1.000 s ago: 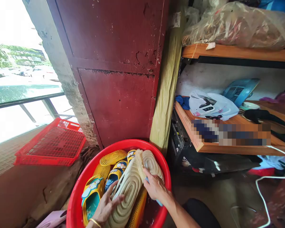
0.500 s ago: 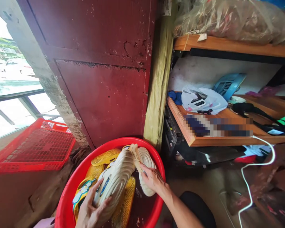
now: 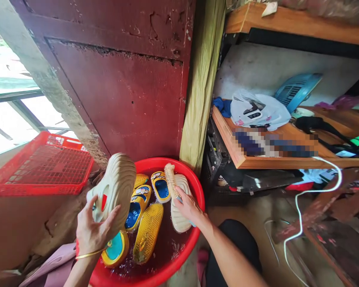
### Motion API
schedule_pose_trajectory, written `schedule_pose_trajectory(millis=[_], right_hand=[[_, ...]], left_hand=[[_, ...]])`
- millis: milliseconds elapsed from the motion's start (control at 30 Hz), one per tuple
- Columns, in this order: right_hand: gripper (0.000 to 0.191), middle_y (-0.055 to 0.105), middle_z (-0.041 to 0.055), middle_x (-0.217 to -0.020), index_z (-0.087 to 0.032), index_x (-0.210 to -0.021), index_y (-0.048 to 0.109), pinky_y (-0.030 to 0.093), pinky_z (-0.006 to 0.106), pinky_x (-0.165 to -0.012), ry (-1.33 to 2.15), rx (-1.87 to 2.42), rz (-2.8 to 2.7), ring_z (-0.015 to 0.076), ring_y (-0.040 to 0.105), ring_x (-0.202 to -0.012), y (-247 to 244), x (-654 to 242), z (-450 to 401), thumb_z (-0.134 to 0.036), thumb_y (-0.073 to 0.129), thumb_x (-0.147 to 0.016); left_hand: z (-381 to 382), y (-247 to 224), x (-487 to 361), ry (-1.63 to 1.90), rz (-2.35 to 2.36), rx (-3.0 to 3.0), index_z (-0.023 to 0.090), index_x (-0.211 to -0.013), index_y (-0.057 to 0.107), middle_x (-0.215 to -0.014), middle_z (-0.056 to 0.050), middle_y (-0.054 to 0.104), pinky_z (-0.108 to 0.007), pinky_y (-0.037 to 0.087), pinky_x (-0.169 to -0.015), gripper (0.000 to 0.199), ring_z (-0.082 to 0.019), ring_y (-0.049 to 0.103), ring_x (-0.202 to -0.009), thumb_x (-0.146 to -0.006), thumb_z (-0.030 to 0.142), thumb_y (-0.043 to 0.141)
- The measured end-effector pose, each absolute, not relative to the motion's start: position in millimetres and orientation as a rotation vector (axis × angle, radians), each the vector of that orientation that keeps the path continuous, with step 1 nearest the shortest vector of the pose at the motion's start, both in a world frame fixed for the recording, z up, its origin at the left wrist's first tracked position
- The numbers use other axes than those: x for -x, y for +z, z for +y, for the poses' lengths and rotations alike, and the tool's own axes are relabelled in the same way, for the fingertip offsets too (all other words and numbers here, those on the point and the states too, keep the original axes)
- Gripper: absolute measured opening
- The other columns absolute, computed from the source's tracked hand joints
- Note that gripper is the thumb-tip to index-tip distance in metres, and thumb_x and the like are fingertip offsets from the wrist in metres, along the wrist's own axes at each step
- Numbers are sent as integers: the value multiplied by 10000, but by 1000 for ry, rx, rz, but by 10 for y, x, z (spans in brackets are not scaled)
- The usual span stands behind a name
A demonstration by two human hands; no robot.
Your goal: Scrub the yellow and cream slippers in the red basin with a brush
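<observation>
My left hand [image 3: 97, 223] grips a cream-coloured slipper [image 3: 119, 183], raised above the left side of a red tub [image 3: 199, 199] with its ridged sole turned to the right. In my right hand [image 3: 187, 205] is a scrubbing brush [image 3: 170, 179], its pale bristles pointing up and left. Beneath the brush a second cream slipper [image 3: 181, 221] lies sole up in the dark water. Several yellow slippers float about the tub; one yellow slipper [image 3: 148, 233] lies sole up, and another yellow slipper [image 3: 160, 186] shows its blue inside.
To the left stands a red plastic crate [image 3: 44, 167] near the window. A maroon door [image 3: 122, 99] rises behind the tub. On the right, a wooden shelf [image 3: 269, 162] bears a white plastic bag [image 3: 257, 111] and a blue fan [image 3: 299, 91]. A white cable [image 3: 300, 207] hangs from it.
My left hand has lifted the cream slipper up and to the left, away from the brush. More of the yellow slippers and water now shows. The brush stays over the right side of the tub.
</observation>
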State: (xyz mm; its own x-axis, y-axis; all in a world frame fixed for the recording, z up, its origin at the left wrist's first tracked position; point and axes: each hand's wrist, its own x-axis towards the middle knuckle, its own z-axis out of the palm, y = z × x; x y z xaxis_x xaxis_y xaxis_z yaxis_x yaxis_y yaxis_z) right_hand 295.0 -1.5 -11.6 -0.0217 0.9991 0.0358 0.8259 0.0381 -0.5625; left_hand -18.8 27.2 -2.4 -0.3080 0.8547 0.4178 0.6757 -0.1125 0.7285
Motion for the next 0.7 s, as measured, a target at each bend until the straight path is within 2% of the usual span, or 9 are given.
schedule_pose_trajectory(millis=[67,200,333,433,533,600,700], right_hand=[[688,714,124,-1273,-164,-1583,339,512,329,-945,594,1841,-1840,252,696,-1107,-179,-2898,4,-326,551,-949],[665,677,133,-1335,-169,-1571,352,504,349,-975,612,1852,-1759,260,668,-1168,-247,-2835,75,-335,537,-954],[630,674,143,-1334,-160,-1551,382,504,351,-988,580,1888,-1711,262,654,-1191,-264,-2865,126,-311,520,-956],[611,676,146,-1331,-159,-1543,407,508,356,-990,568,1903,-1721,270,651,-1199,-280,-2891,111,-317,509,-961],[600,685,140,-1321,-162,-1537,428,507,354,-982,587,1924,-1747,277,653,-1197,-282,-2899,82,-326,506,-965],[607,683,134,-1328,-166,-1542,421,500,351,-983,594,1930,-1758,274,657,-1189,-271,-2900,73,-323,508,-962],[630,671,129,-1351,-173,-1556,396,487,336,-991,611,1915,-1768,262,660,-1183,-247,-2910,72,-318,516,-954]], left_hand=[[305,53,165,1325,2132,-1906,179,-1498,451,-1456,-217,525,-540,464,-1061,836,-413,473,-1379,-821,629,647],[365,52,-58,834,2224,-2264,129,-1512,445,-1499,-309,439,-541,522,-907,730,-459,578,-1247,-923,550,545],[411,-116,-278,409,1980,-2510,171,-1469,522,-1488,-247,509,-463,505,-958,551,-373,634,-1206,-953,364,508],[445,-237,-293,234,1803,-2556,210,-1443,562,-1301,-160,686,-371,507,-939,533,-279,682,-1118,-938,157,399],[475,-260,-240,234,1898,-2572,235,-1431,584,-1164,-132,755,-396,498,-902,566,-286,689,-1055,-932,115,344],[496,-225,-211,327,2032,-2561,242,-1430,589,-1232,-150,737,-452,479,-910,545,-320,674,-1074,-943,152,364],[522,-149,-214,517,2161,-2535,255,-1382,635,-1440,-157,617,-533,403,-1025,500,-349,616,-1197,-955,189,383]])
